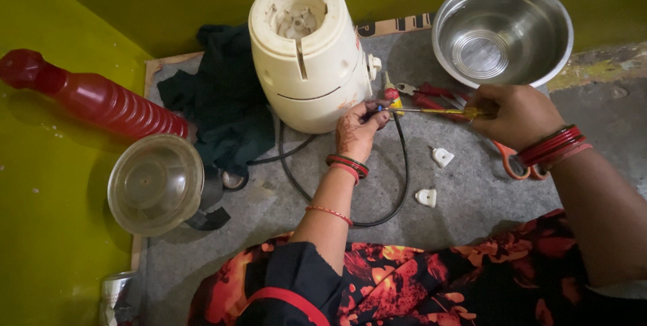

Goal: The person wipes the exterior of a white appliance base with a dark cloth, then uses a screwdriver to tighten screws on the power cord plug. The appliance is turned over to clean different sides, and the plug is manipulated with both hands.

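Two hands meet beside the cream mixer base (310, 56): the left hand (357, 130) pinches the black cord's (397, 184) end to steady it, while the right hand (512, 113) is closed around a yellow screwdriver (438, 111) — tip at that pinch. Right of the base, a steel bowl (502, 29) sits empty; left, a lidded jar (156, 183).

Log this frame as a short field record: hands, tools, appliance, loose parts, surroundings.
left hand: left hand pinches the end of the black cord beside the mixer base
right hand: right hand grips a yellow-handled screwdriver, tip toward the left fingers
appliance: cream mixer base, top socket exposed
loose parts: two white plug halves on the grey mat
tools nearby: pliers, orange scissors
surroundings: steel bowl, red bottle, clear jar, dark cloth
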